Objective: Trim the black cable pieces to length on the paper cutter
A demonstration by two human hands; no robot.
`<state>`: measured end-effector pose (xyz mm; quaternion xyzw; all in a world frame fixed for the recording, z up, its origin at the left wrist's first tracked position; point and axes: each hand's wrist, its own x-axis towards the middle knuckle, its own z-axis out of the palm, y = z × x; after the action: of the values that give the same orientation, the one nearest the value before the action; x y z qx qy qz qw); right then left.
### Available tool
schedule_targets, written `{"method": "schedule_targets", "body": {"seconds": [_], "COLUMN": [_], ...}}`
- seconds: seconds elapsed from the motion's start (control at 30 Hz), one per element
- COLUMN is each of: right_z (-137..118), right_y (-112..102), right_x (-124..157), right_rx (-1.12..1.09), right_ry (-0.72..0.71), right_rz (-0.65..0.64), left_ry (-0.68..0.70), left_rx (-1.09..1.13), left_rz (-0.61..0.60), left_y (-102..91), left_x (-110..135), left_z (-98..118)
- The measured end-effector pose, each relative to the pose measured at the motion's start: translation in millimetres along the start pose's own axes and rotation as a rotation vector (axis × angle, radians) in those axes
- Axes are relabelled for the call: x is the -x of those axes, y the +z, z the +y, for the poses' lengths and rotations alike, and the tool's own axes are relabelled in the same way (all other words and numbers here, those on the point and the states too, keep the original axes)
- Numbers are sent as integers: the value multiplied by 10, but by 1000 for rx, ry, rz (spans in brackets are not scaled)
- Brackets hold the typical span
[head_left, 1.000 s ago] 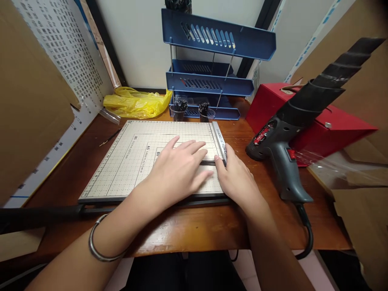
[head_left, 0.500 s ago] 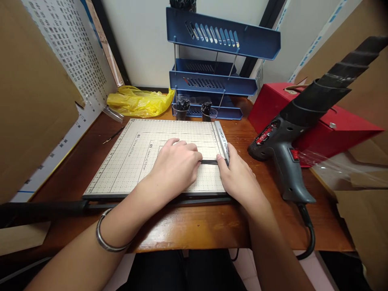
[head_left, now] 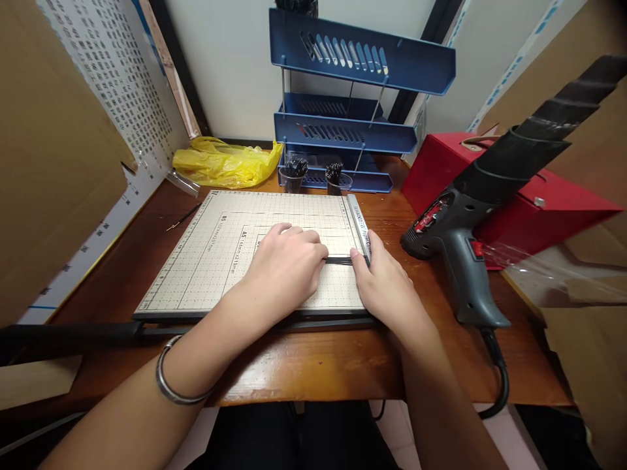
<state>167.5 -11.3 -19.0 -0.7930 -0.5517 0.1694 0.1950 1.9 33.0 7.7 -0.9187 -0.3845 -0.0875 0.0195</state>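
A bundle of thin black wires (head_left: 339, 260) lies across the right part of a gridded paper cutter (head_left: 196, 261). My left hand (head_left: 290, 254) is closed over the bundle, fingers curled down on the board and hiding its left part. At the other end, my right hand (head_left: 386, 277) is closed at the cutter's metal edge strip (head_left: 359, 222). Its thumb presses on the wires, and its remaining fingers wrap out of sight beyond the edge. The cutter's black handle (head_left: 98, 333) is down along the near side.
A heat gun (head_left: 458, 254) stands to the right before a red box (head_left: 435, 163). Behind the cutter are two clear cups (head_left: 292, 183) of short black pieces, a blue tray rack (head_left: 343, 134) and a yellow bag (head_left: 225, 163). Cardboard (head_left: 53, 156) walls the left.
Both hands keep their places on the wires and the cutter. The view shifts only very slightly.
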Motion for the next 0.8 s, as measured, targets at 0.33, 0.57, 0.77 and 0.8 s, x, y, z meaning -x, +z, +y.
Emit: {"method": "schedule_targets", "body": {"seconds": [0.33, 0.57, 0.77, 0.8], "right_z": [31, 36, 29, 31], "right_y": [16, 25, 21, 23], "right_x": [-17, -21, -9, -7], "right_rx": [-4, 0, -5, -6], "right_ry": [-10, -9, -6, -4], "right_rz": [1, 4, 7, 12], "left_ry": [-56, -104, -81, -82], "left_rx": [2, -26, -74, -102], "left_rz": [-56, -67, -54, -73], "left_y": [-97, -135, -63, -36], "left_x": [20, 34, 105, 130], "left_z": [-25, -31, 140, 193]}}
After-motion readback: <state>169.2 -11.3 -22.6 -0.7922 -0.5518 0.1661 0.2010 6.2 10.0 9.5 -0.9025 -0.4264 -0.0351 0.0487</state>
